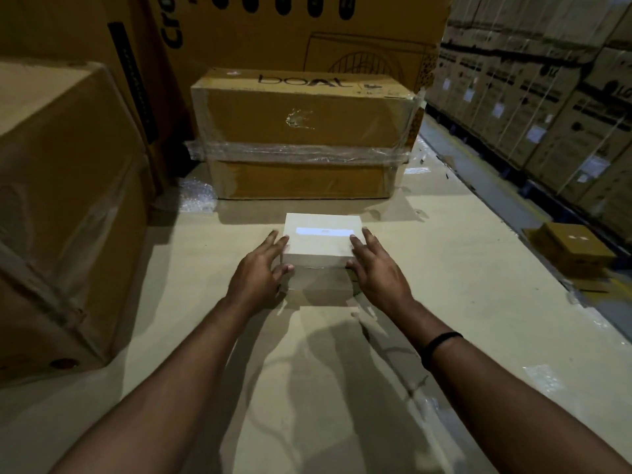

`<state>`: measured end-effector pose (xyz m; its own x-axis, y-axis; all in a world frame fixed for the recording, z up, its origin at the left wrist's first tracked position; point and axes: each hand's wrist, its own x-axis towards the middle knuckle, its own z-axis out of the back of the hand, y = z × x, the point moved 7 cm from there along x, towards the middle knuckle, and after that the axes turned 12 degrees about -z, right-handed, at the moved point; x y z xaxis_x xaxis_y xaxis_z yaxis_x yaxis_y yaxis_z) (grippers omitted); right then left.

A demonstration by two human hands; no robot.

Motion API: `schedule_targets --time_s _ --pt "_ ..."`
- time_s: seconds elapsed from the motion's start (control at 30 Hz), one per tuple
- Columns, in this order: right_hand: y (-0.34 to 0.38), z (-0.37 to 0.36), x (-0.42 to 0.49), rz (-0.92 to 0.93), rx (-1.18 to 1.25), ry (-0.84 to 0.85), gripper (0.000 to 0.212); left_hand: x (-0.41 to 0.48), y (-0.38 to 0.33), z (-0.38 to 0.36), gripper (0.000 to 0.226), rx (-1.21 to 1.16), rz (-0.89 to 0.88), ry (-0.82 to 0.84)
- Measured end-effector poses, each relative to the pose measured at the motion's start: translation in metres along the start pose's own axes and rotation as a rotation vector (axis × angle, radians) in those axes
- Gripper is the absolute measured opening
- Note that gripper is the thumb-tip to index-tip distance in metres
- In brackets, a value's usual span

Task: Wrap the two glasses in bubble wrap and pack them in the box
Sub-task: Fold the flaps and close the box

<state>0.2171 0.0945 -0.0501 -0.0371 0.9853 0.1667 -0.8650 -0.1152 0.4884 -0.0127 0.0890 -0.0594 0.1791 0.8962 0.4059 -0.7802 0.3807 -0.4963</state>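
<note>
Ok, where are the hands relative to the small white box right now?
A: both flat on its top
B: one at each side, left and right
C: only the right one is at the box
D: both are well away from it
B: the left hand lies against the left side of the small white box and the right hand against its right side, both with fingers extended.

Your light is dim and warm, coming from the far side: the white box (321, 249) and the taped carton (301, 131) throw shadows toward you across the counter (444, 268). Glare streaks the box lid and the carton's tape. The edges bow, and the left carton (51, 200) is soft.
</note>
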Motion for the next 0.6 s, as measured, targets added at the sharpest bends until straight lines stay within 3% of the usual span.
schedule_targets --time_s 0.13,0.27,0.43,0.6 --pt "0.001 -0.014 -0.018 0.113 -0.284 0.037 0.057 -0.012 -0.001 -0.007 0.067 0.12 -0.122 0.101" --pt "-0.003 -0.027 -0.023 0.081 -0.304 0.079 0.068 -0.016 -0.002 -0.009 0.066 0.089 -0.132 0.083" --pt "0.02 -0.025 -0.023 0.151 -0.382 0.025 0.065 -0.009 -0.008 -0.006 0.068 0.172 -0.173 0.063" --pt "0.048 -0.05 -0.022 0.205 -0.405 0.131 0.063 -0.014 -0.007 -0.013 0.07 0.202 -0.204 0.129"
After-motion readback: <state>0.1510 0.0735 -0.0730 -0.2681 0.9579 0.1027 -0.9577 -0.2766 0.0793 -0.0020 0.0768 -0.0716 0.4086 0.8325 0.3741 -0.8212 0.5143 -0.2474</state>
